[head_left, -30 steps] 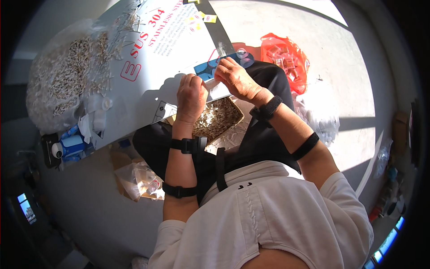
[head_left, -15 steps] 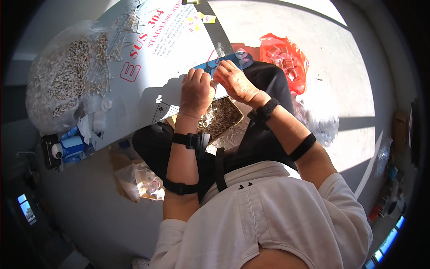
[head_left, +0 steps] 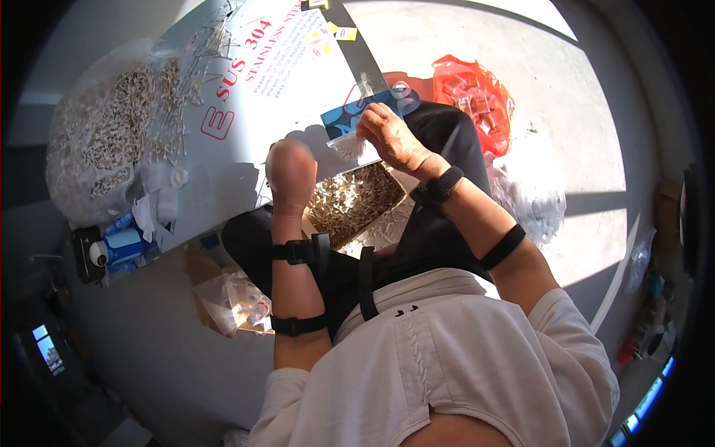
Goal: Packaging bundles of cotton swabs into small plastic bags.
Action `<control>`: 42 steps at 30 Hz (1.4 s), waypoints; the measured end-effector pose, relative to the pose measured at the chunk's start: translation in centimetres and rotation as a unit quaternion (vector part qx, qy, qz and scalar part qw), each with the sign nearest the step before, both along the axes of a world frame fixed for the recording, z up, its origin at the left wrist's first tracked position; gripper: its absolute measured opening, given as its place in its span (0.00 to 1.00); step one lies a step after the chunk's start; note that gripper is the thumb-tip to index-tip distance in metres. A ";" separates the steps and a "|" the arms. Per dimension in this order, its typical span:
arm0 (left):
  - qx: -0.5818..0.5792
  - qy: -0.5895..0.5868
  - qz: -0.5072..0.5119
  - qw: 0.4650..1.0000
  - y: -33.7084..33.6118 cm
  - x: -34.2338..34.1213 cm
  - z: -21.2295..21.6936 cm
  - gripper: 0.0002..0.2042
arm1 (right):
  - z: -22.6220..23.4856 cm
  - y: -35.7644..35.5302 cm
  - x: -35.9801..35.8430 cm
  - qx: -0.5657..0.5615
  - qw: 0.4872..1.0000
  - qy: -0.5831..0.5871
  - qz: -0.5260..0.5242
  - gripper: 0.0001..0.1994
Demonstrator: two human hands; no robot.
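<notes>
My right hand (head_left: 392, 138) is closed at the table's near edge, fingers pinched on the rim of a small clear plastic bag (head_left: 350, 147). Just beyond the bag lies a blue sheet with darker round shapes (head_left: 344, 121). To the left, my left hand (head_left: 291, 173) is smeared by motion, apart from the bag; whether its fingers hold anything is hidden. Beneath and between both hands, a cardboard box (head_left: 398, 200) sits at my lap, filled with small pale sticks (head_left: 350, 201).
A big clear bag of similar sticks (head_left: 119, 127) covers the left of the printed table (head_left: 290, 52), loose sticks beside it. A blue-and-white bottle (head_left: 119, 247) stands at the near left corner. Right of my knee lie a red bag of small packs (head_left: 473, 100) and clear plastic (head_left: 540, 201).
My left hand has come away from my right hand, moving left and toward me. The small clear bag and the box's contents now show more. My right hand has hardly moved.
</notes>
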State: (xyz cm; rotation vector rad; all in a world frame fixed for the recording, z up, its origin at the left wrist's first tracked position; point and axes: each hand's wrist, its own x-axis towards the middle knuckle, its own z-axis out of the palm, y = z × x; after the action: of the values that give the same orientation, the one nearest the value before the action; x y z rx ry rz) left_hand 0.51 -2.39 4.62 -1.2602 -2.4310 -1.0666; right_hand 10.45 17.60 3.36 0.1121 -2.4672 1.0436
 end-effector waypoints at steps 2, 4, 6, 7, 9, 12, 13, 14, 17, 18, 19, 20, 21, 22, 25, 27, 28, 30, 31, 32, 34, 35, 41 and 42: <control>0.025 -0.079 -0.003 0.997 0.0 0.2 0.5 0.06 | -0.1 0.0 0.3 -0.012 1.000 -0.005 -0.007 0.03; 0.057 -0.090 -0.028 0.994 1.3 1.0 1.9 0.06 | 0.7 -0.4 0.5 -0.030 0.999 -0.004 -0.010 0.04; 0.089 -0.099 -0.051 0.990 1.9 1.3 2.2 0.05 | 1.2 -1.1 0.5 -0.041 0.999 -0.003 -0.011 0.04; 0.075 -0.109 -0.067 0.989 2.0 1.3 2.0 0.05 | 1.5 -1.3 0.5 -0.050 0.999 -0.003 -0.013 0.04; 0.050 -0.104 -0.073 0.991 2.2 1.6 2.0 0.03 | 1.9 -1.5 0.5 -0.054 0.999 0.007 -0.007 0.04; 0.035 -0.084 -0.073 0.993 2.2 2.1 2.8 0.04 | 2.5 -1.2 0.9 -0.061 0.998 0.021 0.000 0.04; 0.034 -0.081 -0.073 0.993 2.2 2.3 3.0 0.04 | 2.7 -1.1 1.0 -0.064 0.998 0.027 0.004 0.04; 0.036 -0.061 -0.070 0.995 2.1 2.4 3.2 0.05 | 2.8 -1.1 1.2 -0.065 0.997 0.029 0.005 0.04; 0.044 -0.044 -0.065 0.996 1.8 2.9 3.9 0.06 | 2.5 -0.9 1.8 -0.125 0.992 0.015 -0.021 0.05; 0.050 -0.050 -0.061 0.996 1.5 3.0 4.1 0.06 | 2.4 -0.6 2.0 -0.137 0.987 0.055 -0.057 0.04; 0.058 -0.083 -0.036 0.994 0.7 2.9 4.2 0.06 | 1.8 0.7 2.6 -0.191 0.971 0.028 -0.143 0.05; 0.067 -0.117 -0.012 0.991 -0.4 2.5 4.5 0.06 | 1.1 2.2 3.2 -0.242 0.943 0.002 -0.227 0.07; 0.059 -0.106 0.001 0.993 -1.0 2.5 5.2 0.07 | 1.6 2.7 3.6 -0.297 0.927 -0.028 -0.226 0.10; 0.058 -0.103 0.001 0.993 -1.0 2.8 5.5 0.07 | 2.0 2.9 3.8 -0.350 0.908 -0.058 -0.223 0.13; 0.060 0.107 -0.013 0.992 -0.2 4.7 6.7 0.06 | 4.7 0.3 5.2 -0.527 0.795 -0.300 -0.011 0.33; 0.033 0.153 -0.051 0.986 0.6 6.9 7.4 0.05 | 5.3 -1.9 5.1 -0.699 0.647 -0.295 0.077 0.32; 0.016 0.184 -0.076 0.980 0.7 7.8 7.6 0.05 | 5.7 -2.7 5.0 -0.763 0.574 -0.268 0.131 0.29; 0.000 0.191 -0.090 0.977 0.0 8.9 7.7 0.07 | 6.1 -3.7 5.2 -0.770 0.586 -0.205 0.148 0.17; -0.016 0.195 -0.103 0.975 -0.3 9.3 7.7 0.09 | 6.1 -3.8 5.4 -0.761 0.603 -0.191 0.144 0.15; -0.016 0.197 -0.104 0.975 -0.5 9.7 7.7 0.09 | 6.1 -3.9 5.7 -0.751 0.620 -0.177 0.140 0.13; 0.104 0.087 -0.075 0.988 -0.9 10.3 8.2 0.14 | 6.5 -4.4 6.2 -0.736 0.644 -0.159 0.135 0.12; 0.159 0.006 -0.040 0.986 -1.2 10.5 8.0 0.21 | 6.7 -4.6 6.4 -0.720 0.667 -0.143 0.128 0.11; 0.309 -0.409 -0.089 0.854 0.0 10.1 10.8 0.25 | 7.3 -5.4 7.3 -0.607 0.774 -0.062 0.168 0.11; 0.298 -0.433 -0.120 0.842 0.2 10.2 11.6 0.24 | 7.6 -5.5 7.3 -0.606 0.775 -0.063 0.169 0.11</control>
State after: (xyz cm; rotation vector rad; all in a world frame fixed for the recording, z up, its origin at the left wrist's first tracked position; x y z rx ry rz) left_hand 10.72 -2.23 16.21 -0.9727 -2.0716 -2.6724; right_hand 17.75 12.09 10.99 0.0631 -1.4104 2.6245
